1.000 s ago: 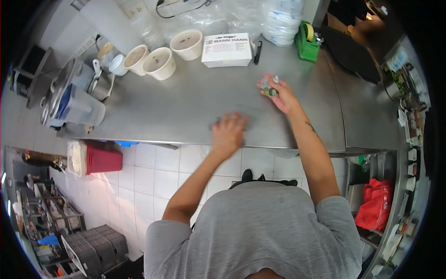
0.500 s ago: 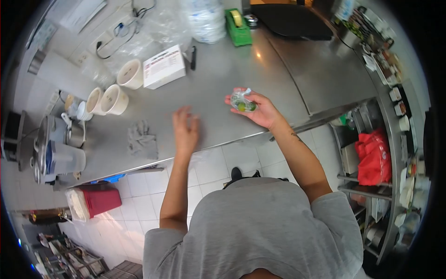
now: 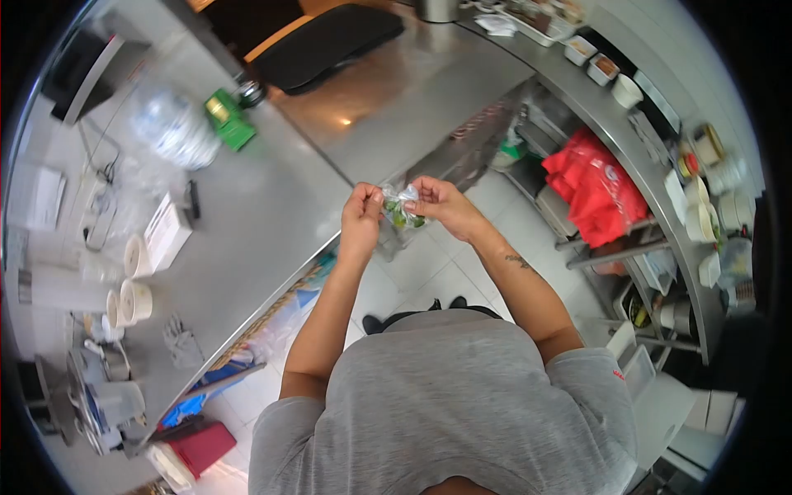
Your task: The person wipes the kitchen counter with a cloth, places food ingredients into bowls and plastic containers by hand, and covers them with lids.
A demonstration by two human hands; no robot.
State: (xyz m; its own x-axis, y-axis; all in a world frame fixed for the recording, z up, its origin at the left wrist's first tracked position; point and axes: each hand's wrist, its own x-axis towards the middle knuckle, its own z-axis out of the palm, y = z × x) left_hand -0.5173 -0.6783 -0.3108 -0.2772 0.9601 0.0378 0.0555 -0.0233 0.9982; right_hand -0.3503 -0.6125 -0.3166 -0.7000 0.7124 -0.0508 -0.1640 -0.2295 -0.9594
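A small clear plastic bag with green pieces inside is held between both hands, out in front of the body near the counter's edge. My left hand pinches the left side of the bag with closed fingers. On the other side, my right hand grips the bag's gathered top. The grey steel counter lies to the left and beyond the hands.
A white box, pale tubs, a green tape dispenser and a grey cloth are on the left counter. A black tray-like item lies farther back. Shelving with a red bag stands right.
The view has turned to the right. My left hand has come off the counter to the bag and closed on it. My right hand, palm up before, now grips the bag with its fingers.
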